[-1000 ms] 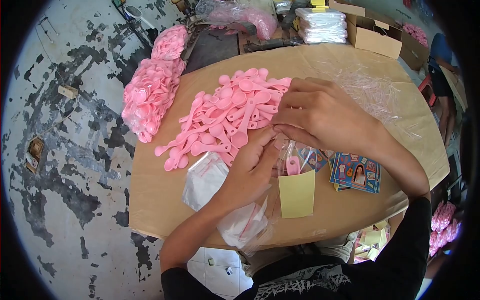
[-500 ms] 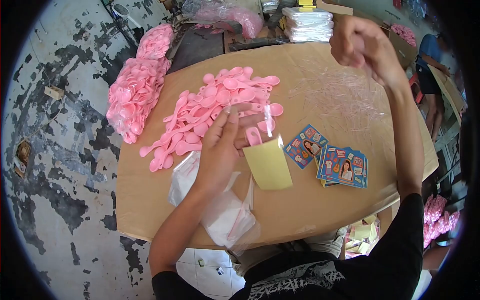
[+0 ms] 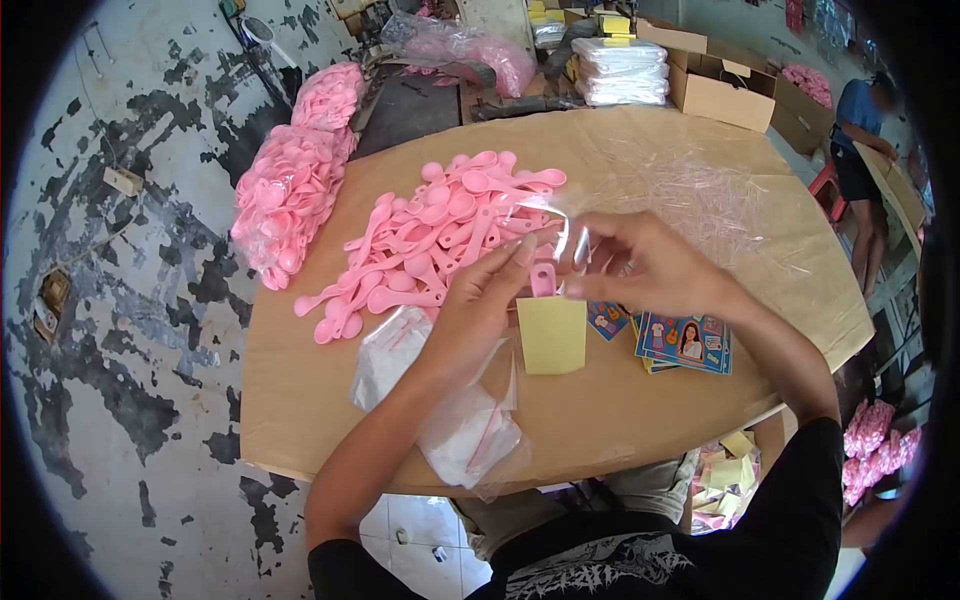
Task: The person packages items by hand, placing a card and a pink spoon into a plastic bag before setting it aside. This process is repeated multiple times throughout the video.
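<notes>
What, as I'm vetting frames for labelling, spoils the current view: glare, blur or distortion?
Head view: strong wide-lens distortion with black, rounded corners; white glare streaks the clear plastic film between the left hand and right hand; small print on the stacked blue rectangular cards is too soft to read.

An open cardboard box (image 3: 722,98) sits well apart from a person (image 3: 860,130) (blue top, dark shorts) standing at far right.

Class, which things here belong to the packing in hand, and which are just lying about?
Likely part of the job:
yellow card
pink spoon handle
spoon pile
clear bags
blue cards

Probably just lying about:
racket-like object
red chair
small item on the tiles
</notes>
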The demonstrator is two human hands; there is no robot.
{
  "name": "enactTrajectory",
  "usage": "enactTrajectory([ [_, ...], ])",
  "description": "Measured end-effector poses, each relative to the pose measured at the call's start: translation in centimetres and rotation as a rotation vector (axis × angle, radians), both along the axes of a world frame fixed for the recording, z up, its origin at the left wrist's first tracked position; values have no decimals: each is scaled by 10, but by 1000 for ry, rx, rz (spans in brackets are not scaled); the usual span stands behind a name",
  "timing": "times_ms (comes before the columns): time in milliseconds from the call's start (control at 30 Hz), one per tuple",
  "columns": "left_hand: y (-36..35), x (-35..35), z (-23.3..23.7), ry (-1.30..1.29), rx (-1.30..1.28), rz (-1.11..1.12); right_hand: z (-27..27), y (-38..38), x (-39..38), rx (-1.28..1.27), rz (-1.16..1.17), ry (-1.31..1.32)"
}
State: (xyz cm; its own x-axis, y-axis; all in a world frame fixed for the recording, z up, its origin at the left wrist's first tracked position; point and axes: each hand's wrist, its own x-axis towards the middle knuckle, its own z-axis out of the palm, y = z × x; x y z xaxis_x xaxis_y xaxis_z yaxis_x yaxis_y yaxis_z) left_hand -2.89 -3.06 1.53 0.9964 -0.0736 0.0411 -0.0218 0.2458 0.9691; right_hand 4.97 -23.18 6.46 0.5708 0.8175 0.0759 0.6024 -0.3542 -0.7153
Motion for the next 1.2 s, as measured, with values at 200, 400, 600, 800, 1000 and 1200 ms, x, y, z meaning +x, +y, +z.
enactTrajectory([
  [200,-6,-1,-4,25,4,50,-29,6,25,358,-11,369],
  [400,-5,-1,-5,-7,27,63,-40,7,27,393,90,243],
  [600,-1,2,-10,-54,58,17,-29,3,25,328,101,255],
  [800,0,1,-9,-58,40,-25,-30,2,26,369,104,305],
  [1000,1,-1,-3,-93,95,-21,-38,3,24,395,68,237],
  [1200,5,3,-8,-33,87,-47,-30,-2,26,346,54,283],
])
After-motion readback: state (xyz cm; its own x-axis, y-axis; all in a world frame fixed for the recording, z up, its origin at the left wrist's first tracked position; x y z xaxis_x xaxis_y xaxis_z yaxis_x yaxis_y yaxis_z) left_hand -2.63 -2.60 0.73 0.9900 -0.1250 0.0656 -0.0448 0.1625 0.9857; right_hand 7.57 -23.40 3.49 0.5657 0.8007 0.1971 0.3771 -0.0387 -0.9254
